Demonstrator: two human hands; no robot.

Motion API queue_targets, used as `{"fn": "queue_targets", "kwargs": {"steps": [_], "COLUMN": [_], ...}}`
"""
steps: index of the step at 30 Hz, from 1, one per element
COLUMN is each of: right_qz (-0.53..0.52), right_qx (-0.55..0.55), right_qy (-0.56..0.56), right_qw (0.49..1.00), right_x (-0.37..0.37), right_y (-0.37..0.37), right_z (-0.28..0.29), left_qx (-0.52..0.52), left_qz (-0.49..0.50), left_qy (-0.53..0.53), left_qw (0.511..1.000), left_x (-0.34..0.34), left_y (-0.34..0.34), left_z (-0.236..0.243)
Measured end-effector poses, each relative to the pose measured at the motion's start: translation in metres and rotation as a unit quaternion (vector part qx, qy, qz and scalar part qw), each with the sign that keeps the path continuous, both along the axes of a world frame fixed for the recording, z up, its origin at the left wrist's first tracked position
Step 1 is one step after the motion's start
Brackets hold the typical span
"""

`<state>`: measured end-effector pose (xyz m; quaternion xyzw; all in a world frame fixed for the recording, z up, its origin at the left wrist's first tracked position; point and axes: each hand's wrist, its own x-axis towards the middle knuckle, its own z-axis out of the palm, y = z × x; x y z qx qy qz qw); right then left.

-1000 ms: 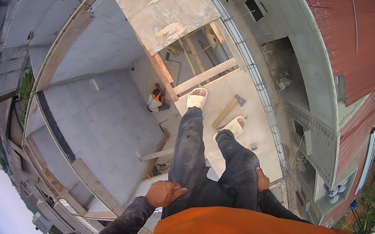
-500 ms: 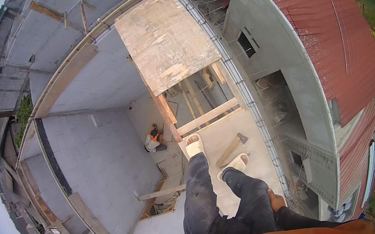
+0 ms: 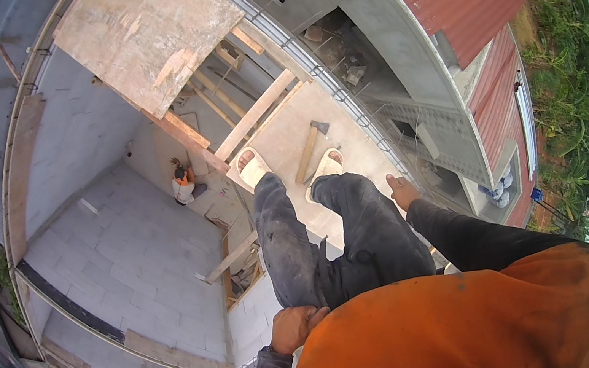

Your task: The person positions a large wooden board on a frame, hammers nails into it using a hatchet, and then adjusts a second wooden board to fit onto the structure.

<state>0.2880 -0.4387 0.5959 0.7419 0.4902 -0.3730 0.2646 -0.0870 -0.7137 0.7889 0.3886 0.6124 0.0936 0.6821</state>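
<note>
My left hand [image 3: 293, 328] is closed at my hip, fingers curled against my dark trousers [image 3: 284, 239] beside the orange shirt [image 3: 441, 330]; whatever is inside it is hidden. Off to the right, my right hand [image 3: 403, 191] is held out past my knee, over the edge of the board. Its fingers are partly stretched and nothing shows in them. An axe [image 3: 311, 152] with a wooden handle lies on the pale board [image 3: 280, 140] between my feet, which wear light sandals [image 3: 252, 166]. Neither hand touches the axe.
Ahead, a plywood sheet [image 3: 151, 33] rests over timber framing; beside it an opening [image 3: 226, 91] drops below, crossed by a beam [image 3: 255, 115]. Rebar [image 3: 305, 59] runs along the right edge. Far below left, a person [image 3: 183, 183] crouches near block walls [image 3: 128, 249].
My view has swung right and tilted, so the scene has shifted left. My right hand has left my thigh and moved outward. The left hand stays by my hip.
</note>
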Motion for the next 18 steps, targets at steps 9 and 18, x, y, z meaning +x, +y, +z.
{"fn": "queue_targets", "kwargs": {"steps": [9, 18], "right_qz": [-0.055, 0.073], "right_qx": [-0.001, -0.028], "right_qy": [0.009, 0.044], "right_qw": [0.998, 0.996], "right_x": [0.004, -0.006], "right_y": [-0.019, -0.016], "right_z": [0.024, -0.057], "left_qx": [-0.028, -0.057], "left_qz": [-0.036, -0.021], "left_qy": [-0.020, 0.001], "left_qw": [0.999, 0.998], "left_x": [-0.027, -0.024], "left_y": [0.008, 0.018], "left_z": [0.006, 0.000]}}
